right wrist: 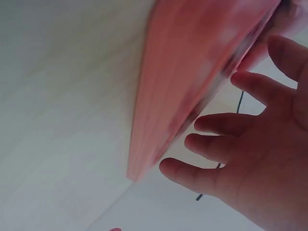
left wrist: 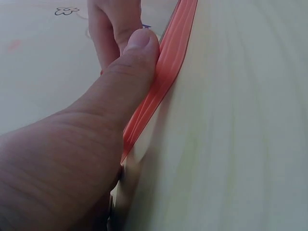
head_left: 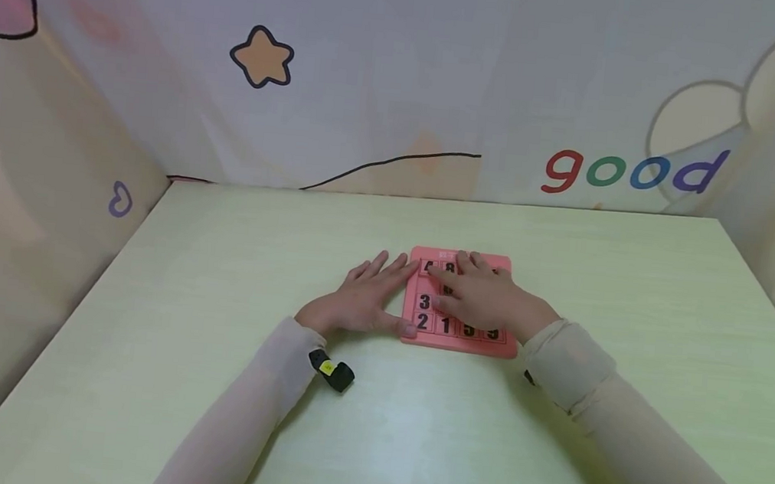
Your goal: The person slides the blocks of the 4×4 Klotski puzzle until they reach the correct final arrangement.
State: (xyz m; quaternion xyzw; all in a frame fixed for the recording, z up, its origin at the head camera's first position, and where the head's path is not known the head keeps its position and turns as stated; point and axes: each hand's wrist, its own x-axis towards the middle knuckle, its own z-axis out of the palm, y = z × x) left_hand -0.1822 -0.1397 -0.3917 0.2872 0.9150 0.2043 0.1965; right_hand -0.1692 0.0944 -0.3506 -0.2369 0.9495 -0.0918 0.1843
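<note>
A pink number slide puzzle (head_left: 458, 345) lies flat on the table, with black digits on its square tiles. My left hand (head_left: 363, 301) is at its left side, fingers spread and fairly straight, the thumb touching the near left corner. In the left wrist view that thumb (left wrist: 130, 67) rests against the puzzle's edge (left wrist: 171, 57). Over the tiles is my right hand (head_left: 486, 295), its extended fingers on or just above the upper and middle rows, hiding several digits. The right wrist view shows its spread fingers (right wrist: 192, 175) beside the puzzle's pink side (right wrist: 159, 96).
The pale green table (head_left: 180, 316) extends around the puzzle. A printed cloth backdrop (head_left: 388, 81) with a star and the word "good" stands behind it, and similar walls flank both sides. A black wrist strap (head_left: 331, 371) is on the left sleeve.
</note>
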